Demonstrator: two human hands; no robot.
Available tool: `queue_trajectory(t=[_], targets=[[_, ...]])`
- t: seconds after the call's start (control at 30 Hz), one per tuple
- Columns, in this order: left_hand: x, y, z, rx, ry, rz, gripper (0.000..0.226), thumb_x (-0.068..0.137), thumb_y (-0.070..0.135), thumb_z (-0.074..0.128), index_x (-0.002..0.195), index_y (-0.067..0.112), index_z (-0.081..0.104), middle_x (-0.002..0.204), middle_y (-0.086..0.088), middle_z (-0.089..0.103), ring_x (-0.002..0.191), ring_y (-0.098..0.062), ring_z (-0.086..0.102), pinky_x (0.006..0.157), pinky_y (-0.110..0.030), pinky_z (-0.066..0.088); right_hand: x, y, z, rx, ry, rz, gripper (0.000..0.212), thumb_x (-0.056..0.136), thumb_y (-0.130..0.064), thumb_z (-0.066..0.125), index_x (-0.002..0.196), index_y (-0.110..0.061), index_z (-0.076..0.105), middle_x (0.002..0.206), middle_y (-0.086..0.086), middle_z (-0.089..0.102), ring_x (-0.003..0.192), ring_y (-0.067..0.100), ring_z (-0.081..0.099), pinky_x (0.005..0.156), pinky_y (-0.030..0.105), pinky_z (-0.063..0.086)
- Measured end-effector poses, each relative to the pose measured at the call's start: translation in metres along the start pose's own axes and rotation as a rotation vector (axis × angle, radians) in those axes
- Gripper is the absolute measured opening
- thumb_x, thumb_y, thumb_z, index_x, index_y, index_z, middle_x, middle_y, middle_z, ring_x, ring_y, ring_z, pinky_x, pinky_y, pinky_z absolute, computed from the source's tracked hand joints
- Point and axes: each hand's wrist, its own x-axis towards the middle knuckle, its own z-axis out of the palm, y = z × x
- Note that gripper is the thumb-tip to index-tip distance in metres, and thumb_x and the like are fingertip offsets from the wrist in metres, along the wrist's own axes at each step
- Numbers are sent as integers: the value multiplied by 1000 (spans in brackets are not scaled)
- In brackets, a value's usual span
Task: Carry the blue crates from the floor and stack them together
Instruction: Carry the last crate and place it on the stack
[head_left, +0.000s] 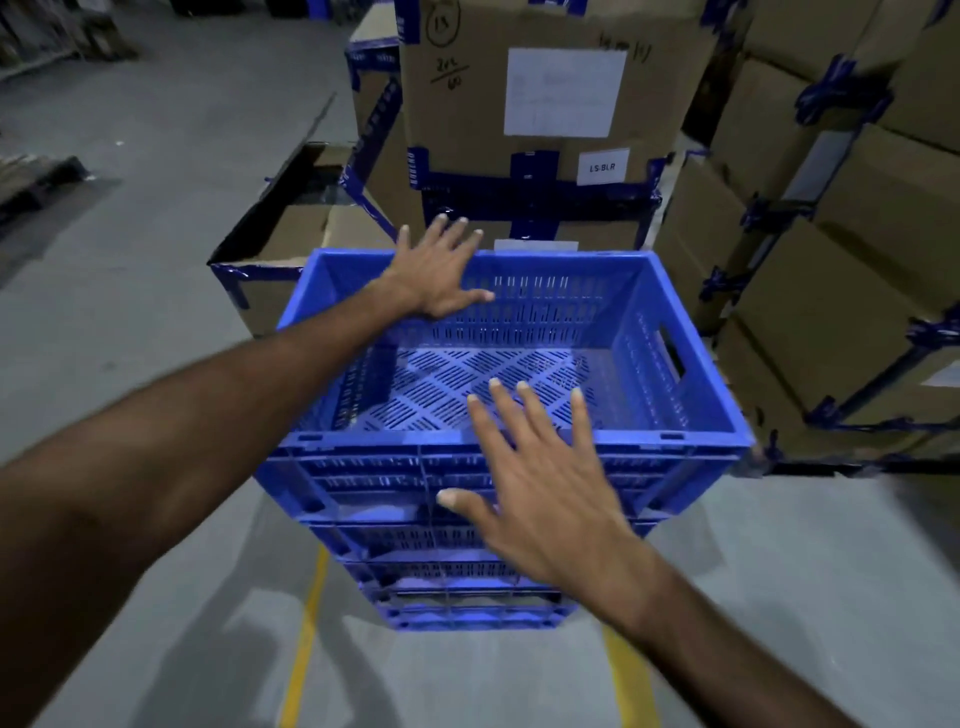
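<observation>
open hands over a stack of slotted blue crates

a stack of blue crates stands on the floor in the centre of the frame, rigid moulded plastic, rectangular, with ribbed outer walls. the top crate shows its inside: walls pierced by rows of short vertical slots, a base cut with slanted slots in a diamond pattern, a thick flat rim, and an oblong handle hole in the wall at the right of the frame.

the left hand lies at the far rim, upper centre of the frame, fingers straight and spread, released, gripping nothing; whether the palm touches the rim cannot be told. the right hand is over the near rim, lower centre, fingers also straight and fanned, thumb out, clasping nothing; contact with the rim is unclear.

behind the stack, at the top of the frame, rise brown cardboard boxes bound with glossy blue tape, one with a white paper label and black scrawled marks. more such boxes fill the right edge. an open, flatter carton sits left of the stack. the concrete floor is smooth and grey, with yellow painted lines at the bottom.
</observation>
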Motion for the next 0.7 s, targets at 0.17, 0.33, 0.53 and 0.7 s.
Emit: queue_trajectory(t=[0.17,0.33,0.53,0.7], targets=[[32,18,15,12,-72,77,103,90,79,42,163,16,4,172,-8,6,157,-33,9,120,-69,11,7,-9,13,13,7,24,91,96,-78,18,163,-22,-4,170,6,-17,155,29,-23,119,66,-12],[33,14,35,69,15,95,110,88,75,51,163,14,0,172,-8,6,156,-33,15,122,-63,12,8,-9,28,26,63,38,98,91,-79,40,163,-16,18,171,11,5,158,34,-7,118,72,6],[32,16,40,74,33,78,112,83,78,52,163,17,2,172,-7,8,155,-34,19,122,-64,16,6,-14,32,-24,69,35,101,87,-70,55,163,-18,13,171,12,-7,155,35,-19,118,70,-2],[33,20,26,70,0,74,114,83,78,54,163,17,2,172,-6,6,155,-34,18,121,-62,17,6,-12,25,-27,59,36,98,94,-71,45,163,-19,-2,168,11,-24,150,35,-33,116,67,-11]])
